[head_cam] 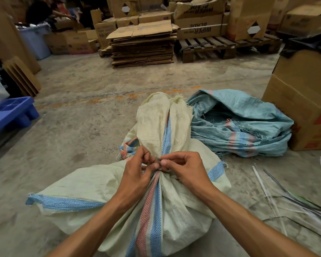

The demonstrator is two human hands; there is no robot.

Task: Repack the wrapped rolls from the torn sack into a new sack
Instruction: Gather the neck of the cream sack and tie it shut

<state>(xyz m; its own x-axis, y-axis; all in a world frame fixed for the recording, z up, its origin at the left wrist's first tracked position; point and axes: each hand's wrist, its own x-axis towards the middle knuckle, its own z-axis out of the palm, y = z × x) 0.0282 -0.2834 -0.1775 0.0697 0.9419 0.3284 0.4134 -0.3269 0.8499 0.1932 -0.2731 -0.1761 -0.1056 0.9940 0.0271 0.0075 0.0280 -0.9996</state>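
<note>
On floor, cream sack (170, 210) bunched at neck; both hands' fingers (152, 165) pinching a small dark tie (158, 160) there. Could slip loose and reopen if twisted weakly.

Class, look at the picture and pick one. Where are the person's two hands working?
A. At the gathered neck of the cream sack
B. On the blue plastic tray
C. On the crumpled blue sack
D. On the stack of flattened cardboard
A: the left hand and right hand meet at the bunched neck of the cream sack, fingers pinching there; the blue sack lies untouched beside it.
</note>
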